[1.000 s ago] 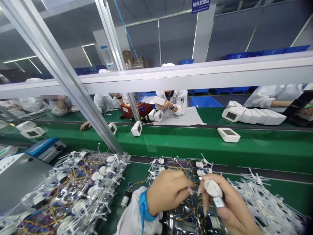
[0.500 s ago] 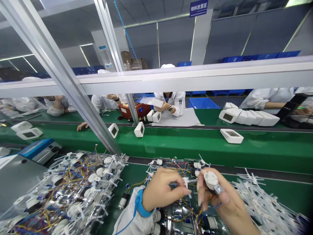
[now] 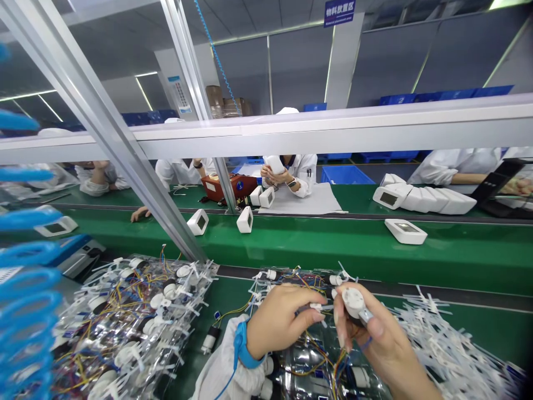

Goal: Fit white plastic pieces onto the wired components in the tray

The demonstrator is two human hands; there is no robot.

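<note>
Right hand (image 3: 385, 333) curled closed around round white plastic housing (image 3: 353, 303), metal tab pointing lower right. Left hand (image 3: 277, 328) just left of it, fingertips pinching white cable tie (image 3: 317, 306); blue wrist strap (image 3: 241, 349) above cuff. Below, coloured wires (image 3: 314, 355) in clear plastic. Loose ties (image 3: 449, 344) toward right edge of green bench (image 3: 491, 328). Beyond, white devices (image 3: 406, 231) on conveyor.

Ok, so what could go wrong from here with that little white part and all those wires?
The white round part sits in the fingertips of the right hand, so it could slip and drop onto the clear plastic bag below. The coloured wires under the left hand could also snag on a finger and get tugged.
</note>
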